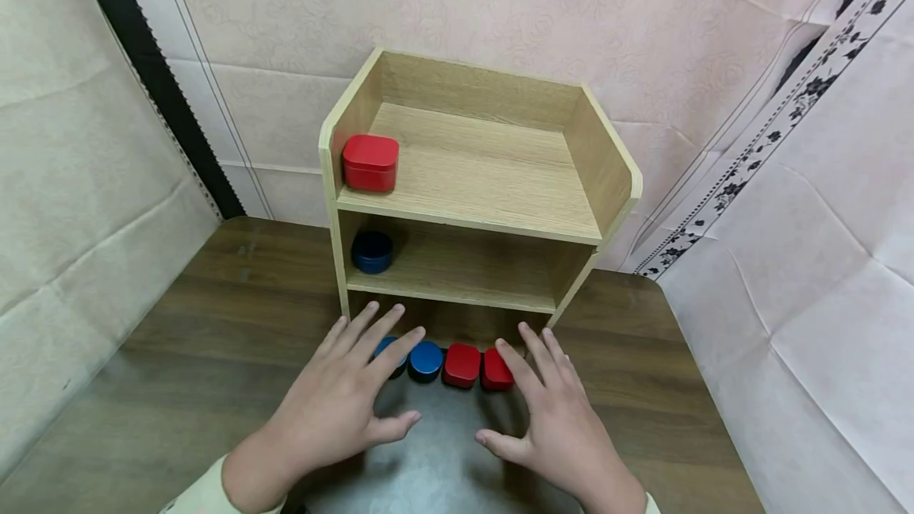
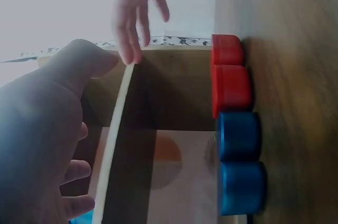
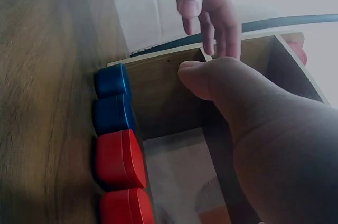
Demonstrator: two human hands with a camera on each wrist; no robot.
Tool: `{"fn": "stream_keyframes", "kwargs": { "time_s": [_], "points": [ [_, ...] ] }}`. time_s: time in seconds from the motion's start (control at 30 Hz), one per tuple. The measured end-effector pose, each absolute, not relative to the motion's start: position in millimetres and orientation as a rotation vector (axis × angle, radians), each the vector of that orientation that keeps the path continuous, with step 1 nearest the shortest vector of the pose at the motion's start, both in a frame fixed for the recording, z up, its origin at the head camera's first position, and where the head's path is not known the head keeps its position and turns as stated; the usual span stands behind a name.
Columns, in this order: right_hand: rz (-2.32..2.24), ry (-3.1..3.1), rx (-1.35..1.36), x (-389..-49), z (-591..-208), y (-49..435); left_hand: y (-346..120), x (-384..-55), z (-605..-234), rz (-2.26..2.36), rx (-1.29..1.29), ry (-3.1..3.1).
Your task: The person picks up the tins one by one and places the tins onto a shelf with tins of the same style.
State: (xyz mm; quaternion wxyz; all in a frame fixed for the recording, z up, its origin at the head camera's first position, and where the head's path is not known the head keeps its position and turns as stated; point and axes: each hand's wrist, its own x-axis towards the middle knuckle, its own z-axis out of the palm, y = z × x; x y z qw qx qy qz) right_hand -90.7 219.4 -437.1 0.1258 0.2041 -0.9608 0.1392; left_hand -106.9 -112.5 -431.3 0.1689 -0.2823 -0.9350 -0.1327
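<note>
Low in the frame, the left hand (image 1: 339,403) and right hand (image 1: 560,423) extend forward, fingers spread, thumbs inward, each grip wide and holding nothing. Just beyond, at lower centre, two blue pots (image 1: 426,362) and two red boxes (image 1: 462,365) line up on the desk (image 1: 171,371); probably light, stiff, slightly slippery, best pinched across their sides. The wooden shelf (image 1: 478,165) stands behind, upper centre.

Your head cam looks forward and down from above, shelf (image 1: 485,161) centered. Your wrist cams sit low and close, turned sideways: table (image 2: 301,102) on the right in left wrist, on the left in right wrist. Both share the container row (image 2: 234,89).
</note>
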Motion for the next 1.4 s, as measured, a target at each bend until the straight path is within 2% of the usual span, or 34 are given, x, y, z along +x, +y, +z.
{"fn": "stream_keyframes", "kwargs": {
  "time_s": [0.37, 0.83, 1.4],
  "points": [
    [0.623, -2.722, 0.627, -101, -446, 223, -111, -110, -416, -0.542, -0.828, -2.543],
    [0.95, -2.71, 0.415, -118, -468, 231, -109, -112, -393, -0.774, -0.847, -2.319],
    [1.193, -2.719, 0.302, -132, -493, 236, -120, -127, -365, -0.957, -0.719, -2.177]
  ]
}}
